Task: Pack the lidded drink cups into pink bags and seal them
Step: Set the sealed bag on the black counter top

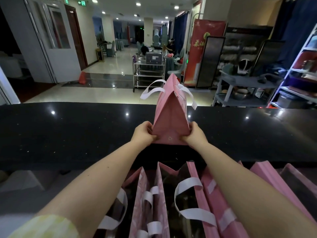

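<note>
L hand (pixel 143 133) and R hand (pixel 195 134) each pinch a lower near corner of the bag (pixel 171 121), fingers curled round the edges, thumbs on the near face, so both are closed on it, neither free. The bag stands upright on the counter (pixel 68 134), dead ahead and between the hands. Its narrow gusset end faces the person and its long axis runs straight away from them. Both hands are equally near. The top is drawn into a peak, looks closed, w/ white handles (pixel 151 90) flopping out either side. No cup visible; can't tell what's inside. Closer in, below the counter edge, a row of spare bags (pixel 149 194) stands open, insides too dark to read. Next is prob seating this one square, then letting go
</note>
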Demonstrator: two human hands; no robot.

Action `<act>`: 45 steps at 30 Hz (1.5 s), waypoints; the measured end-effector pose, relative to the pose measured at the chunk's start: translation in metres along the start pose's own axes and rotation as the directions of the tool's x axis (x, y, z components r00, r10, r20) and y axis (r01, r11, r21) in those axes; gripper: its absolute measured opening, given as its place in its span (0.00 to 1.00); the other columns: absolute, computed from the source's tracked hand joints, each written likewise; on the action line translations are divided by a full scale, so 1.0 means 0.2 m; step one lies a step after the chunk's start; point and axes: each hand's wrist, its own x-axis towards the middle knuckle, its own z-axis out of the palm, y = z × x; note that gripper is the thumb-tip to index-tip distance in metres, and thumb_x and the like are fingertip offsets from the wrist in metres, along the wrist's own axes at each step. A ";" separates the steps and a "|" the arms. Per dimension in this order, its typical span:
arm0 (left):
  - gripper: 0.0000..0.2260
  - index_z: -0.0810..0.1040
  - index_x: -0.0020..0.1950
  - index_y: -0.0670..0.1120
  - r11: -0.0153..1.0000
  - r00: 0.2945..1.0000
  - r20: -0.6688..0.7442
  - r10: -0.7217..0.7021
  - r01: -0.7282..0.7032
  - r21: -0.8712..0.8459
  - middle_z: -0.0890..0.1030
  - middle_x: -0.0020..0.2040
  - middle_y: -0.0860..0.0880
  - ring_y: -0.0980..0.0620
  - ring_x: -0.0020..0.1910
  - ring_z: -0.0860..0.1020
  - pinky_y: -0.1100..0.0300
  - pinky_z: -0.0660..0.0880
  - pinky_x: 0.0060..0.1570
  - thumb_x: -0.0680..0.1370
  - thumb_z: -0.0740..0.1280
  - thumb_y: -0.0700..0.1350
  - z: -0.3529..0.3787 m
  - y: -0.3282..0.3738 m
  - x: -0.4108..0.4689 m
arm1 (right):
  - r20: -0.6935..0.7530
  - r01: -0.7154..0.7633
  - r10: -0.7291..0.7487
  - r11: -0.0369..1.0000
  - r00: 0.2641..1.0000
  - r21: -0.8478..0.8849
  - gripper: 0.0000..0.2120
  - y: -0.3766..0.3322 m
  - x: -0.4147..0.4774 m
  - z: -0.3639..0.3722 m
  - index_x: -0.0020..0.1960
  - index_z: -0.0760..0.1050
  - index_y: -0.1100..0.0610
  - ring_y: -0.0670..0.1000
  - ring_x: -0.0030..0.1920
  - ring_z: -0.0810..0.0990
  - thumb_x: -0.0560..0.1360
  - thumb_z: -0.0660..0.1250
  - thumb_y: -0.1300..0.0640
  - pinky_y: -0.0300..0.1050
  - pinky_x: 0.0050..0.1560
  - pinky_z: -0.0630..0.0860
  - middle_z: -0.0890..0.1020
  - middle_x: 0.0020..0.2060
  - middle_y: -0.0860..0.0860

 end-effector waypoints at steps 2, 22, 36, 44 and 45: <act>0.10 0.75 0.43 0.47 0.999 0.999 -0.021 0.033 -0.032 0.038 0.79 0.39 0.50 0.51 0.37 0.78 0.57 0.76 0.40 0.67 0.75 0.41 -0.01 0.00 0.01 | -0.023 0.006 -0.006 1.000 1.000 -0.021 0.18 -0.01 0.00 0.01 0.55 0.69 0.57 0.56 0.48 0.78 0.70 0.71 0.57 0.46 0.43 0.72 0.79 0.49 0.54; 0.11 0.76 0.53 0.54 0.917 0.961 0.021 0.277 -0.271 0.293 0.77 0.46 0.57 0.52 0.49 0.78 0.50 0.77 0.52 0.73 0.73 0.50 -0.26 0.13 -0.21 | -0.303 0.120 -0.143 0.988 0.942 -0.096 0.17 -0.29 -0.31 -0.09 0.58 0.71 0.52 0.51 0.50 0.75 0.72 0.72 0.57 0.46 0.47 0.71 0.75 0.53 0.50; 0.19 0.69 0.69 0.55 0.467 0.951 0.002 0.308 -0.153 0.871 0.72 0.64 0.49 0.45 0.65 0.67 0.45 0.66 0.62 0.78 0.62 0.54 -0.42 0.07 -1.10 | 0.217 0.632 -0.607 0.638 0.764 -0.440 0.21 -0.35 -0.94 -0.10 0.65 0.72 0.49 0.56 0.61 0.71 0.73 0.69 0.52 0.53 0.59 0.70 0.75 0.60 0.51; 0.18 0.70 0.67 0.54 0.399 0.930 -0.335 0.150 0.253 0.881 0.73 0.62 0.49 0.44 0.62 0.68 0.45 0.64 0.61 0.78 0.60 0.57 -0.73 -0.16 -1.86 | 0.383 0.876 -0.788 0.423 0.482 -0.233 0.21 -0.67 -1.48 0.28 0.65 0.72 0.48 0.57 0.61 0.70 0.73 0.69 0.50 0.52 0.58 0.67 0.75 0.60 0.50; 0.18 0.70 0.67 0.54 0.393 0.915 -0.383 0.124 0.309 0.866 0.74 0.62 0.49 0.44 0.62 0.68 0.46 0.64 0.59 0.78 0.59 0.57 -0.79 -0.21 -1.98 | 0.413 0.901 -0.800 0.383 0.435 -0.205 0.21 -0.71 -1.57 0.35 0.65 0.72 0.47 0.56 0.61 0.70 0.73 0.69 0.50 0.51 0.57 0.66 0.75 0.60 0.50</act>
